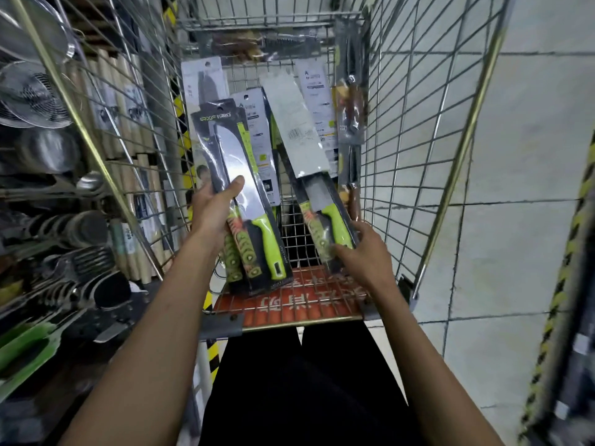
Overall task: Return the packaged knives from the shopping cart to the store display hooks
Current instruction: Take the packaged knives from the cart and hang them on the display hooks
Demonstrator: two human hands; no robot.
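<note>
Over the cart (418,123), the left hand (214,210) clamps thumb and fingers on two knife packs (238,162); the right hand (363,252) curls its fingers round a third pack (309,175).

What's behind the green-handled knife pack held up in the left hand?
A second matching pack sits right behind it in the left hand, then grey-carded knife packs leaning in the cart. Their lower halves are covered.

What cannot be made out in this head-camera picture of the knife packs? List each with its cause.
Head view only.
- Left hand: count of green-handled knife packs it holds; they overlap.
- Cleaver pack in right hand: label print, too small.
- Brown-handled knife packs: blades, blurred behind glare.
- Display hooks: none identifiable; shelving blurred.
</note>
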